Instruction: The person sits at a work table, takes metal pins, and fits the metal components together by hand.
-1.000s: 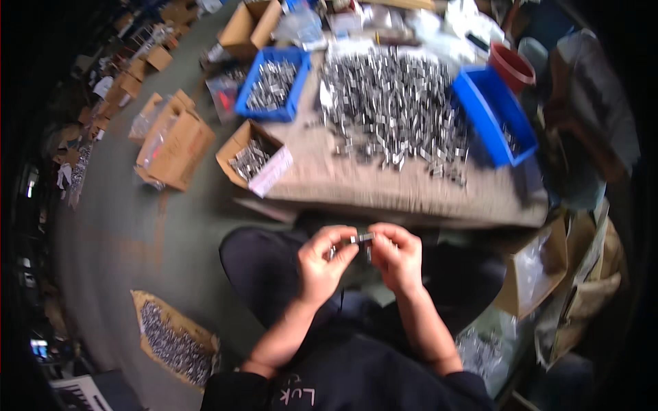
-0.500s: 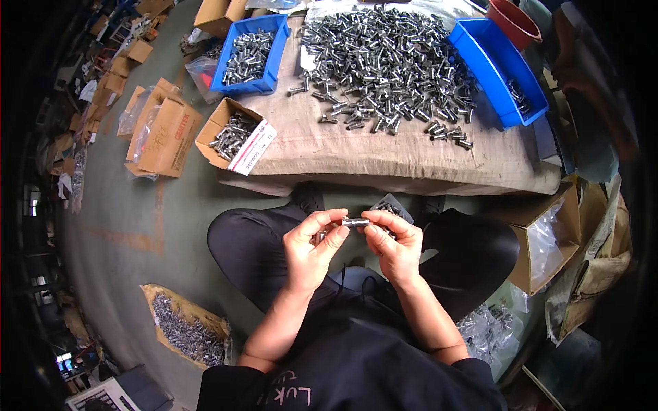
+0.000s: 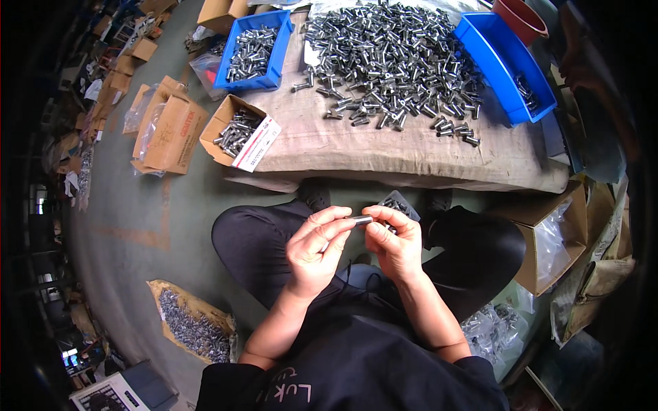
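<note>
A short, shiny metal cylinder (image 3: 362,220) is held between my two hands above my lap, lying nearly level with its right end slightly higher. My left hand (image 3: 312,252) pinches its left end with thumb and fingers. At the other end, the fingertips and thumb of my right hand (image 3: 397,248) close on it. Something shiny shows faintly inside the curled left fingers, too small to name. Just beyond my right hand is a small grey tray (image 3: 410,207) of metal pieces, partly hidden by it. A large heap of similar metal pieces (image 3: 391,61) covers the cloth-draped table ahead.
Blue bins with metal pieces stand on the table at left (image 3: 279,51) and right (image 3: 490,61). An open carton (image 3: 218,140) of pieces sits at its left corner. On the floor are a sack (image 3: 159,291) of small parts at left and a cardboard box (image 3: 579,226) at right.
My left fingers have shifted along the cylinder and cover more of its left end. The cylinder has tilted slightly, and the whole view has moved a little.
</note>
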The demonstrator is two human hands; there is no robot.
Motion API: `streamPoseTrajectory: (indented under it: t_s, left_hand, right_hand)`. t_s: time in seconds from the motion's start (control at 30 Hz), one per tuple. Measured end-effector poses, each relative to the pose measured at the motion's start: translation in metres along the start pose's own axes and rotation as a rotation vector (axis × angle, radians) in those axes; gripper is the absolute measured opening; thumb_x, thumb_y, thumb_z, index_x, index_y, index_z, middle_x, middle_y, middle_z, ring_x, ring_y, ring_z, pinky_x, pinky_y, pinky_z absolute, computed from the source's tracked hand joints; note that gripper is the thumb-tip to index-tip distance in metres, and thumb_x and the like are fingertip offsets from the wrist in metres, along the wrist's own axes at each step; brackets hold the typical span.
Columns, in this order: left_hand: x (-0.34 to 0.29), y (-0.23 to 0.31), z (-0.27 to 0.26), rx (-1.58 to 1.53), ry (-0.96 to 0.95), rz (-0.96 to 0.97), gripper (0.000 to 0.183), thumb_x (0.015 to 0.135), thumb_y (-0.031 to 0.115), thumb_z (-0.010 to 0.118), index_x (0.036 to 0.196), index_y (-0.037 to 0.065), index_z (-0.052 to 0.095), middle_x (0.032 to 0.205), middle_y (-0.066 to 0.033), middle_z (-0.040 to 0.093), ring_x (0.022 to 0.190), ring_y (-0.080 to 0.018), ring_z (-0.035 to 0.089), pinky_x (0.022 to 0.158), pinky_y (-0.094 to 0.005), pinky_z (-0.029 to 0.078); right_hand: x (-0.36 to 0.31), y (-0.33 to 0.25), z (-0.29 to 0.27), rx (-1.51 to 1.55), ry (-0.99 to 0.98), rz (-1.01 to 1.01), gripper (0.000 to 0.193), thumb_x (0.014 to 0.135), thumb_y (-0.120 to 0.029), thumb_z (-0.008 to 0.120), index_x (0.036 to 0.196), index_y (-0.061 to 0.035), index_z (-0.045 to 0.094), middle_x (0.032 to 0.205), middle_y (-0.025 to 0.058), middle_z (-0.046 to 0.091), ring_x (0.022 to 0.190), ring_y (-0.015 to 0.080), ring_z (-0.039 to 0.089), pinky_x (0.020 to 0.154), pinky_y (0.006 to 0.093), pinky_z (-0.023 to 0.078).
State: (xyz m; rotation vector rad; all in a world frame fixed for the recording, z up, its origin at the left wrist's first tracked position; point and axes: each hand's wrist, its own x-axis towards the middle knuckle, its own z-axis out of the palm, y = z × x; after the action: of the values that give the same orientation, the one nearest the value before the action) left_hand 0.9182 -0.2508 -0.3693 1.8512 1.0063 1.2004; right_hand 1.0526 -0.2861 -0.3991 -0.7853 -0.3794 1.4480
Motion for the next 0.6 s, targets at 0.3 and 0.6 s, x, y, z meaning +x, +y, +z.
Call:
streamPoseTrajectory:
  t_s: [0.3, 0.6]
  left_hand:
    - [-0.002, -0.004, -0.005, -1.105, 0.059, -0.854, 0.033, 0.090, 0.014, 0.040, 0.119, -0.003, 0.043, 0.102, -0.0192, 0.053, 0.069, -0.0113, 0.047, 0.053, -0.0218, 0.038]
    - [-0.011, -0.009, 0.009, -0.665, 0.141, -0.668, 0.034, 0.092, 0.017, 0.043, 0.120, -0.003, 0.045, 0.101, -0.0127, 0.058, 0.072, -0.0082, 0.054, 0.056, -0.0169, 0.041]
  right_hand:
    - [0.006, -0.005, 0.002, 0.426, -0.098, 0.143, 0.013, 0.078, -0.013, 0.056, 0.083, -0.0015, 0.052, 0.075, 0.0102, 0.051, 0.052, 0.0113, 0.046, 0.038, 0.0205, 0.033]
    - [-0.005, 0.008, 0.013, -0.858, -0.136, -0.336, 0.030, 0.069, -0.003, 0.069, 0.099, -0.0038, 0.062, 0.071, -0.0002, 0.054, 0.060, 0.0058, 0.046, 0.051, 0.0196, 0.036]
